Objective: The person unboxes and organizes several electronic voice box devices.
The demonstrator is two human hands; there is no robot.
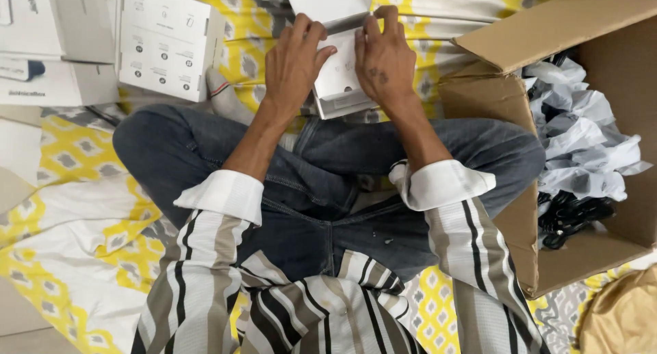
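I sit cross-legged on a yellow and white patterned sheet. A small white open box rests in front of my knees, its lid flipped up away from me. My left hand presses on the box's left side, fingers curled over its edge. My right hand grips the right side, fingers reaching over the top rim. What lies inside the box is mostly hidden by my hands.
A large open cardboard carton at my right holds crumpled pale plastic bags and black cables. Several white boxes are stacked at the upper left. A tan bag lies at the lower right.
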